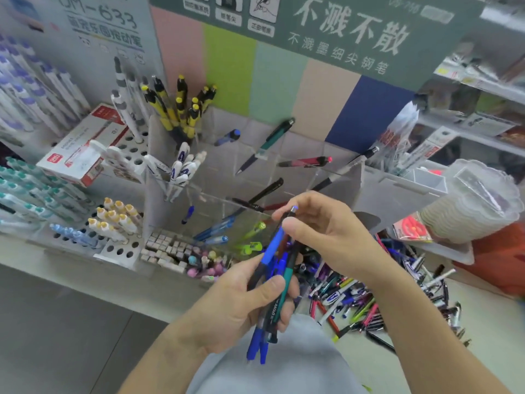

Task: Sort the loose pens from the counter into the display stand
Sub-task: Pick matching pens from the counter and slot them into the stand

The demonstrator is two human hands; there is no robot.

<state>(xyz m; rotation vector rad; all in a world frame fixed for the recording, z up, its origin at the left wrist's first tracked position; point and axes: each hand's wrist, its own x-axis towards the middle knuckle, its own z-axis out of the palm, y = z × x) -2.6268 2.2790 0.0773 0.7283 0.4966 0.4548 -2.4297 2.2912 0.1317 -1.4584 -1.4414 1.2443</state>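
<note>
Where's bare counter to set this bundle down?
Bare counter lies left of your left hand, before the eraser tray. Right of your right hand the loose pens crowd it.

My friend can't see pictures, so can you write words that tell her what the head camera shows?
A person's left hand grips a bundle of pens while the right hand pinches the top of one. Behind stands a clear display stand with a few pens; a loose pile of pens covers the counter at right.
</note>
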